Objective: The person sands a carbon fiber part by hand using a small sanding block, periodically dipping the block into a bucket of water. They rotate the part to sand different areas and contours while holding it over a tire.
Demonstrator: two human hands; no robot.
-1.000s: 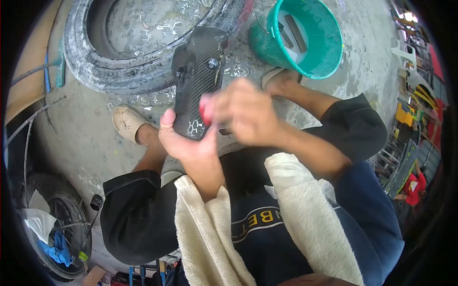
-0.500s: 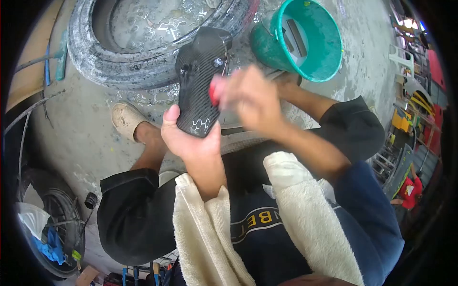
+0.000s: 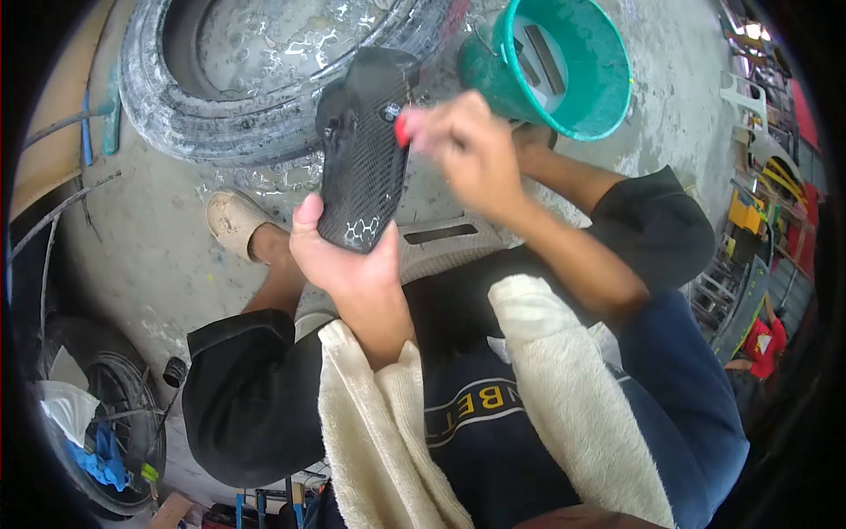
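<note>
My left hand (image 3: 348, 264) grips the lower end of a dark carbon-fibre part (image 3: 363, 167), thumb on one side and fingers wrapped behind. The part is held tilted up, and its woven surface has wet, shiny spots. My right hand (image 3: 467, 150) is closed on a small red object (image 3: 403, 130) at the part's right edge, near its upper half. The fingers cover most of this object, so its kind is not clear. A cream towel (image 3: 573, 370) hangs from my neck over my chest.
A worn tyre (image 3: 211, 132) lies on the wet concrete floor just beyond the part. Right of it a green bucket (image 3: 608, 88) holds dark strips. A beige slotted stool (image 3: 449, 247) is under me. At left stands a wheel (image 3: 115, 388); a person in red (image 3: 765, 344) is far right.
My right hand has moved up along the part's right edge with the red object. The part, in my left hand, has shifted slightly left.
</note>
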